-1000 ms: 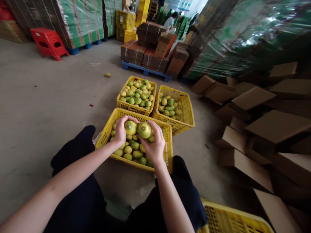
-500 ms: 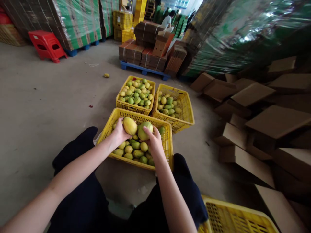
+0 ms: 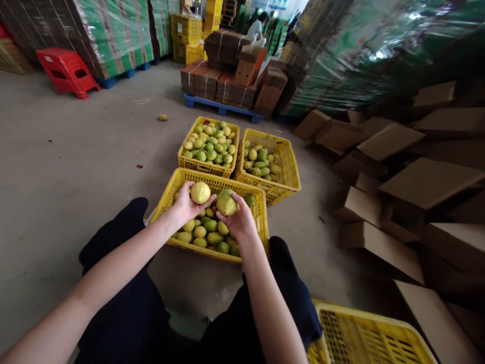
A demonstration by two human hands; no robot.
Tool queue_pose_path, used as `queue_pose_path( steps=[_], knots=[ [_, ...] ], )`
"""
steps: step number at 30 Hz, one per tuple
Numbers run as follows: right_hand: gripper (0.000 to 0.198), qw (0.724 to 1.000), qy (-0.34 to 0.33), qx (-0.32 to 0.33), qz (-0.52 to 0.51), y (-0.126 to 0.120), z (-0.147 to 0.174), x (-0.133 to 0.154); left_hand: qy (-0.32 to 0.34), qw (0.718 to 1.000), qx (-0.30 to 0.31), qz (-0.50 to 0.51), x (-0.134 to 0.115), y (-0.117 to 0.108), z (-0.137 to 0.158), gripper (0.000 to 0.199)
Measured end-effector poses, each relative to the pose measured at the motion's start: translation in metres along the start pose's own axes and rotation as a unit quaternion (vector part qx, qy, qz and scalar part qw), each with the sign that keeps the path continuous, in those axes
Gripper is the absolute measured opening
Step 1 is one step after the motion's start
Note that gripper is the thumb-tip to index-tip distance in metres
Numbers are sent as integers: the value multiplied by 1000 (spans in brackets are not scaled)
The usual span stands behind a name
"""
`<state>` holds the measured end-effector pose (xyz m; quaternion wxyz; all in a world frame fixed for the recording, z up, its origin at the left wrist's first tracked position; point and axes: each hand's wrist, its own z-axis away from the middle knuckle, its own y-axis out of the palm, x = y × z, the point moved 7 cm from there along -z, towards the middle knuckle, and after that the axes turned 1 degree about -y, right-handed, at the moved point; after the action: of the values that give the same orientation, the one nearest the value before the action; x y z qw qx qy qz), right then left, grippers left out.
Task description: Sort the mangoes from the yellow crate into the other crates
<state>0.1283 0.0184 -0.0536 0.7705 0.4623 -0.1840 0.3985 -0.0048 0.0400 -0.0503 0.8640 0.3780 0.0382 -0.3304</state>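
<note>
My left hand (image 3: 186,205) holds a ripe yellow papaya-like fruit (image 3: 200,192), its ridged, pointed end turned up. To the right of it, my right hand (image 3: 241,218) grips a green-yellow papaya-like fruit (image 3: 226,202) between thumb and fingers. The two fruits are close together but apart. Both hands are over a yellow plastic crate (image 3: 172,177) standing between my knees. Inside that crate lie several yellow and green fruits (image 3: 215,238) of the same kind, partly hidden by my hands and forearms.
Behind stand a well-filled fruit crate (image 3: 182,161) and a partly filled one (image 3: 290,167). Another yellow crate (image 3: 371,323) is at lower right. Cardboard boxes (image 3: 428,182) are heaped on the right. A loose fruit (image 3: 162,117), red stool (image 3: 68,71) and loaded blue pallet (image 3: 223,108) lie farther off.
Both fruits have been turned in my hands; the yellow one now shows its end. My left fingers have stretched out beneath it. The view has shifted slightly.
</note>
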Motion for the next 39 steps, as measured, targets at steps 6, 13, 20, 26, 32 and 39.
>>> queue_pose_path(
  steps=[6,13,20,26,32,39],
  knots=[
    [23,999,17,16,-43,-2,-4,-4,-49,997,20,-52,8,-2,-4,29],
    [42,970,-235,15,52,5,14,28,103,974,182,-90,-7,23,2,29],
    [59,820,-527,-19,222,7,50,67,267,869,332,-252,-12,42,29,60],
    [54,812,-535,8,232,7,54,74,226,878,325,-268,-9,36,32,56],
    [48,915,-385,11,119,2,37,59,152,925,283,-204,-7,30,25,40],
    [28,967,-252,2,-30,5,19,36,63,978,135,-148,2,17,8,29]
  ],
)
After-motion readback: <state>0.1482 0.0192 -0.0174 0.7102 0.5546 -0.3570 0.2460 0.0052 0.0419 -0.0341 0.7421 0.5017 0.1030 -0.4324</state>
